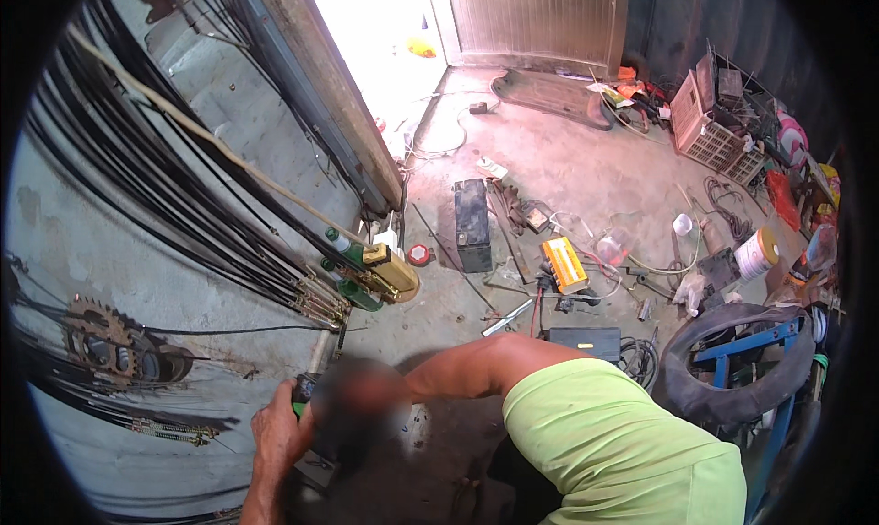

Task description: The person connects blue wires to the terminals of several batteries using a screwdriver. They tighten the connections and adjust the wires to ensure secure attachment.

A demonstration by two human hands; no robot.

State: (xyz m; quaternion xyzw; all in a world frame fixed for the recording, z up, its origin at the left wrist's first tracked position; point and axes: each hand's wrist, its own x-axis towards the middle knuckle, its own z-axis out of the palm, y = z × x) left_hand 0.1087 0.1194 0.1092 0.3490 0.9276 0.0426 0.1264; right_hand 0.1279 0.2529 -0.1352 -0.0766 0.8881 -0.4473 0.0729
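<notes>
My left hand is low at the left beside the wall, fingers closed round a dark object with a green part; its kind is not clear. From the light green sleeve my right arm reaches left across to the same spot. A blurred patch covers my right hand, so its fingers are hidden. Just beyond the hands, a thin rod or pipe stands by the foot of the wall.
Black cables and a toothed sprocket hang on the left wall. Green bottles stand at its corner. Across the floor lie a black battery, an orange-yellow box, tools and wires. A tyre tube and crate are right.
</notes>
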